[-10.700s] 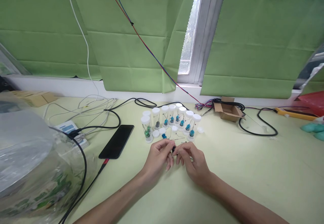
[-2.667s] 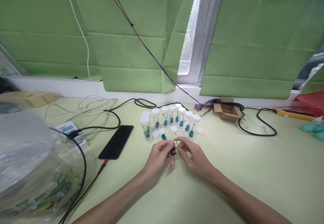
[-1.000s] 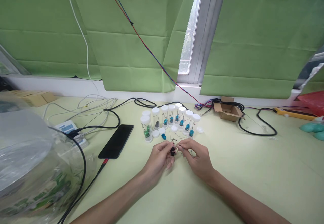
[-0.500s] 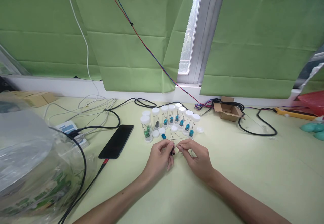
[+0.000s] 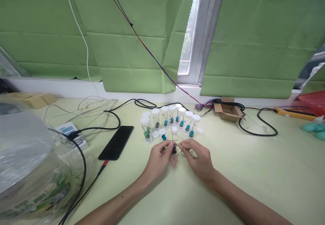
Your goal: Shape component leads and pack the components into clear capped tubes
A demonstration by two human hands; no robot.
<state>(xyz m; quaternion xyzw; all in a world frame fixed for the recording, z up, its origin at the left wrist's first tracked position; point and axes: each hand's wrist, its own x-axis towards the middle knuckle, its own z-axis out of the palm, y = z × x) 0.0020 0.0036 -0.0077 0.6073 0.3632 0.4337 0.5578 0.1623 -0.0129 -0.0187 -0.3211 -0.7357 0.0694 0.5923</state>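
My left hand (image 5: pixel 160 157) and my right hand (image 5: pixel 196 159) meet just above the pale green table (image 5: pixel 254 177). Both pinch a small dark component with thin wire legs (image 5: pixel 174 149), held between the fingertips. Just behind them stands a curved row of clear vials with white caps (image 5: pixel 170 121), each holding a blue or green component. Loose white caps (image 5: pixel 155 134) and a loose blue component (image 5: pixel 164 137) lie in front of the vials.
A black phone (image 5: pixel 116 146) on a cable lies to the left. A clear plastic bag (image 5: pixel 30 164) fills the near left. Black cables (image 5: pixel 256 123) and a small open cardboard box (image 5: pixel 227 111) sit at the back right. Green blinds hang behind.
Both hands stay on the small component and shift only slightly; the fingertips have worked its wire legs a little. The vials and caps have not moved.
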